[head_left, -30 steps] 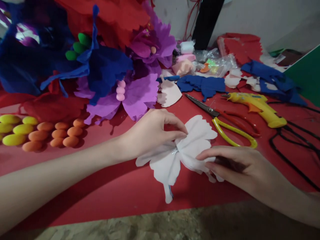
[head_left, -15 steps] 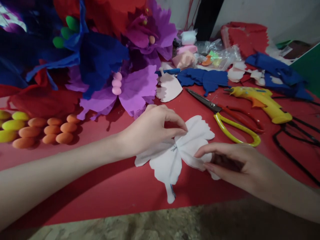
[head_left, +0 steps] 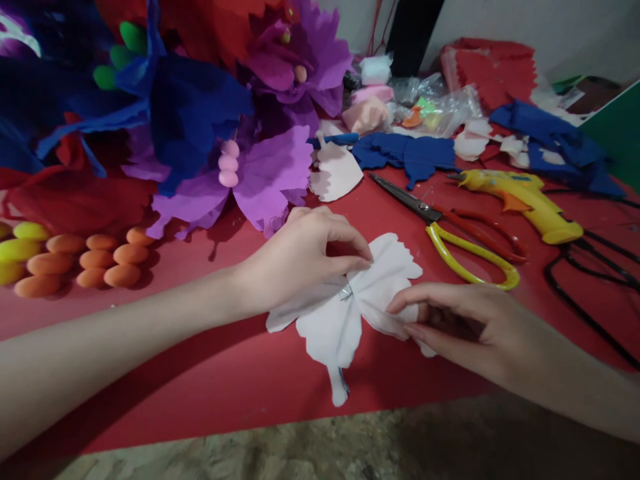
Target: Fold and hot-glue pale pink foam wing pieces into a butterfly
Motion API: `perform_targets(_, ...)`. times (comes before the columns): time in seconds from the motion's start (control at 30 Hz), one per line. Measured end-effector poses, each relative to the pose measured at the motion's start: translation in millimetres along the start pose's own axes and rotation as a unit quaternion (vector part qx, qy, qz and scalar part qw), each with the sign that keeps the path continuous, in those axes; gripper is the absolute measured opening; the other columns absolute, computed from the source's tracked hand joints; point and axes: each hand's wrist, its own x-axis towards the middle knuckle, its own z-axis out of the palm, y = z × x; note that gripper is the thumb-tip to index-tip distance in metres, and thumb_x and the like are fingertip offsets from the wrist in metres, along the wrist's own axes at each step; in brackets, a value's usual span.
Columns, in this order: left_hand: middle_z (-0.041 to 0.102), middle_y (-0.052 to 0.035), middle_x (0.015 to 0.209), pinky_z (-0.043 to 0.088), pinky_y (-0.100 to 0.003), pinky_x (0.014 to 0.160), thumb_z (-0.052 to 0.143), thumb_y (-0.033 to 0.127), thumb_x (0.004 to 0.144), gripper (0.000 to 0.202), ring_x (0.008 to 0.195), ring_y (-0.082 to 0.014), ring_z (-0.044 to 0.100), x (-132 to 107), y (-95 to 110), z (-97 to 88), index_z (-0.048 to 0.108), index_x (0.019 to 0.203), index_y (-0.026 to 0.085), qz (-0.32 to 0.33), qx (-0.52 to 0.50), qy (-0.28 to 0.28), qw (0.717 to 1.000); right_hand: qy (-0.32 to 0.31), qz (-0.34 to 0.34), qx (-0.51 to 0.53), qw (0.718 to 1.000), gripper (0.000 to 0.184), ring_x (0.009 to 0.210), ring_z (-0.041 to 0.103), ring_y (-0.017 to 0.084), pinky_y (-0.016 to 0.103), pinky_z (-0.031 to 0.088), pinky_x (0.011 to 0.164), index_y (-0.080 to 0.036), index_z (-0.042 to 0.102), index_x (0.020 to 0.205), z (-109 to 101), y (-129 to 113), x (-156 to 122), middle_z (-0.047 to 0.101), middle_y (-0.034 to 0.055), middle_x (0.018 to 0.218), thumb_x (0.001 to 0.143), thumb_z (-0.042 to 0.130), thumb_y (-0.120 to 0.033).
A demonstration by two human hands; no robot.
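Observation:
A white butterfly cutout [head_left: 330,330] with scalloped wings and a narrow tail lies near the front of the red table. Dark creases or wire show at its middle. My left hand [head_left: 313,250] reaches across its left side, thumb and forefinger pinching the upper wing. My right hand [head_left: 460,323] pinches the edge of the right wing, which lifts a little off the table. Part of the left wing is hidden beneath my left hand.
Scissors [head_left: 435,220] with red and yellow handles and a yellow glue gun [head_left: 525,200] lie at the right. Purple butterflies [head_left: 273,173], blue cutouts [head_left: 400,153] and orange egg-shaped pieces [head_left: 100,260] sit behind and left. The red table's [head_left: 240,400] front edge runs below.
Both hands keep their pinch on the white butterfly and have hardly moved. The whole view has shifted slightly, so things appear a little further left.

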Motion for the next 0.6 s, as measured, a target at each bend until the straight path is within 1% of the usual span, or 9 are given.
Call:
perform_targets(0.1,0.07,0.002,0.085,0.039,-0.031,0.081,0.06,0.022,0.083,0.011,0.084,-0.0152,0.059,-4.3,1.7,-4.5,0.069,0.079,0.019,0.031,0.047,0.025,0.998,-0.006,-0.002,0.004,1.0,0.016,0.049,0.05,0.003,0.011,0.036,0.047,-0.02,0.064,0.087,0.5,2.8,-1.6,0.058,-0.004,0.06,0.077,0.051,-0.019)
perform_targets(0.2,0.068,-0.0012,0.089,0.038,-0.032,0.079,0.048,0.021,0.09,0.021,0.084,-0.0163,0.058,-17.0,4.1,-7.8,0.067,0.083,0.016,0.106,0.096,0.038,0.989,-0.003,-0.001,0.017,1.0,0.017,0.05,0.051,0.003,0.011,0.037,0.048,-0.02,0.064,0.087,0.7,2.1,-1.2,0.059,-0.0039,0.061,0.077,0.051,-0.018)
perform_targets(0.27,0.069,-0.0018,0.093,0.037,-0.033,0.083,0.044,0.02,0.092,0.022,0.088,-0.0168,0.057,-30.1,5.2,-8.0,0.066,0.091,0.017,0.151,0.121,0.021,0.981,-0.003,0.0,0.031,1.0,0.016,0.051,0.051,0.003,0.01,0.038,0.049,-0.019,0.064,0.086,0.2,-1.1,0.8,0.059,-0.0035,0.061,0.076,0.051,-0.017)
perform_targets(0.3,0.069,-0.0021,0.098,0.036,-0.034,0.086,0.043,0.019,0.093,0.022,0.092,-0.0172,0.056,-37.2,5.7,-7.5,0.065,0.095,0.017,0.174,0.136,0.031,0.975,-0.007,0.005,0.035,0.999,0.015,0.051,0.051,0.003,0.011,0.039,0.05,-0.018,0.064,0.084,-0.5,-3.3,2.2,0.059,-0.0031,0.061,0.075,0.051,-0.016)
perform_targets(0.33,0.068,-0.0024,0.106,0.033,-0.034,0.094,0.042,0.018,0.093,0.022,0.099,-0.0171,0.055,-44.3,6.2,-7.0,0.063,0.101,0.016,0.179,0.149,0.021,0.972,-0.014,0.013,0.036,0.999,0.015,0.05,0.051,0.003,0.011,0.039,0.05,-0.017,0.063,0.083,-1.4,-5.7,3.8,0.059,-0.0028,0.061,0.074,0.051,-0.016)
perform_targets(0.37,0.066,-0.0022,0.113,0.026,-0.035,0.103,0.042,0.016,0.093,0.023,0.107,-0.0169,0.053,-50.7,6.7,-6.3,0.061,0.106,0.017,0.182,0.163,0.013,0.97,-0.022,0.022,0.033,0.999,0.015,0.05,0.052,0.003,0.011,0.04,0.05,-0.016,0.063,0.082,-2.5,-8.1,5.3,0.059,-0.0025,0.061,0.073,0.051,-0.016)
perform_targets(0.43,0.06,-0.0021,0.126,0.008,-0.036,0.113,0.042,0.021,0.094,0.029,0.12,-0.0167,0.046,-60.6,7.9,-4.9,0.054,0.12,0.016,0.197,0.217,-0.02,0.956,-0.037,0.038,0.028,0.998,0.014,0.05,0.052,0.004,0.011,0.04,0.049,-0.016,0.063,0.081,-5.2,-12.0,7.5,0.059,-0.0022,0.06,0.072,0.052,-0.017)
perform_targets(0.5,0.054,-0.0017,0.132,-0.001,-0.034,0.114,0.04,0.03,0.095,0.034,0.125,-0.0169,0.044,-65.5,9.0,-3.5,0.053,0.123,0.017,0.194,0.248,-0.032,0.949,-0.046,0.042,0.021,0.998,0.015,0.049,0.052,0.004,0.012,0.04,0.049,-0.016,0.063,0.082,-7.7,-13.5,7.9,0.058,-0.0024,0.058,0.072,0.051,-0.018)
perform_targets(0.6,0.052,-0.0034,0.134,-0.005,-0.032,0.114,0.04,0.04,0.093,0.04,0.127,-0.0187,0.044,-65.9,10.1,-1.5,0.055,0.122,0.017,0.18,0.268,-0.041,0.946,-0.061,0.046,-0.001,0.997,0.019,0.05,0.053,0.005,0.015,0.041,0.049,-0.017,0.063,0.086,-9.1,-11.3,5.7,0.06,-0.0017,0.06,0.074,0.049,-0.019)
